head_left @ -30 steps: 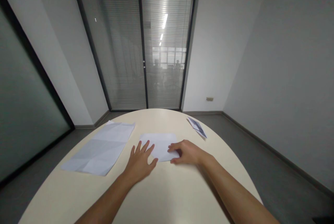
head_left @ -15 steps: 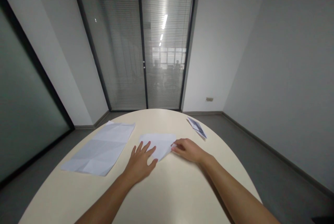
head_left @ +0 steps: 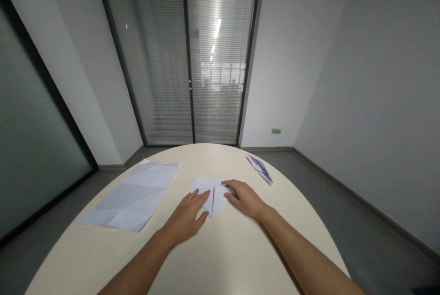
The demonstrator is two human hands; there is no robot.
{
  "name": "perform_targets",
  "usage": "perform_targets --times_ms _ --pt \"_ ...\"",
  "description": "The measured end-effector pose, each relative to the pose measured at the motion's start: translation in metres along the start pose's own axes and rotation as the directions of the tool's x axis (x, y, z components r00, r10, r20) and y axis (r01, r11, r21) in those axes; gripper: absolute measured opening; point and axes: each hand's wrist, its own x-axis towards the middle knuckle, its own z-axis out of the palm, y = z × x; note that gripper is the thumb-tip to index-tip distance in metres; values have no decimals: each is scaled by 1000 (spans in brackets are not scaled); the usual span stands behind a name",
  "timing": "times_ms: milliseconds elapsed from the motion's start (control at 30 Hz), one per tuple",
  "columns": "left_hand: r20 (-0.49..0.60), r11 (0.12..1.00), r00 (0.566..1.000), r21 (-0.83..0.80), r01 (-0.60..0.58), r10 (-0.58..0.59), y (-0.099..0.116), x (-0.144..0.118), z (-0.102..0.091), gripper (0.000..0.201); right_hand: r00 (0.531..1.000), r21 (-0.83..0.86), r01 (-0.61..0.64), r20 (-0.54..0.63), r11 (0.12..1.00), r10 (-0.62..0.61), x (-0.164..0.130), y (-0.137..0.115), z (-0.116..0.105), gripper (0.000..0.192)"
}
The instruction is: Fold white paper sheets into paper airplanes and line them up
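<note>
- The small white paper (head_left: 218, 197) lies on the desk (head_left: 209, 258) in front of me, between my two hands, with its pointed end toward my body.
- What is done, as I judge it: both near corners are turned inward, so two flaps meet at the middle, with one dark, narrow line between their edges.
- My left hand (head_left: 185, 216) is palm down; its fingers are a little spread, the thumb stands apart, and they rest over the left flap. They do not grip anything.
- My right hand (head_left: 246, 198) is on the right side of the paper, fingers lightly bent, with a gap between thumb and index finger. They touch the paper, but I see no pinch.
- What is left, in my opinion: the right fold seems not yet pressed flat, because the line at the middle shows a shadow. How sharp its crease is, I cannot tell.
- The large creased sheet (head_left: 132, 198) lies apart at the left, opened out, and one folded paper piece (head_left: 260, 169) lies near the right edge; neither is touched.
</note>
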Motion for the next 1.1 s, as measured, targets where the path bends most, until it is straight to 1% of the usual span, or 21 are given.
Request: perform_targets --times_ms 100,267,367,433,500,600,667,733,833,933,1033,1100 --pt "40 1000 999 -2 -23 23 5 -2 -4 58 1000 -30 22 -8 999 -23 0 1 4 37" --pt "145 999 989 7 -42 41 17 -5 -15 50 999 -80 36 -19 996 -38 1 0 5 31" --pt "165 999 985 17 -46 43 19 -5 -16 48 999 -125 18 -29 992 -22 2 -6 4 30" --pt "160 999 986 27 -41 36 18 -4 -14 49 999 -130 34 -14 991 -36 1 -14 5 33" --pt "138 999 990 34 -42 37 16 -4 -10 49 996 -97 84 48 992 -80 -2 -23 8 39" --pt "105 998 993 41 -54 49 14 -4 -6 47 970 -15 130 211 991 -124 -7 -33 12 49" --pt "102 997 993 42 -58 54 14 -4 -5 45 951 14 93 296 996 -93 -9 -32 13 54" --pt "111 998 993 40 -51 47 15 -3 -6 46 943 1 25 331 1000 -24 -9 -26 11 60" --pt "125 998 991 41 -43 37 15 -3 -8 49 942 -79 -68 322 995 90 -8 -14 7 67" --pt "117 998 992 33 -59 55 16 -3 -10 48 951 -136 -112 271 984 146 -8 -6 4 67" --pt "103 996 991 23 -85 82 18 -2 -11 47 963 -150 -97 236 984 131 -10 -8 2 65" --pt "78 995 992 26 -99 96 21 -1 -12 42 965 -137 -49 248 989 82 -11 -13 0 63"
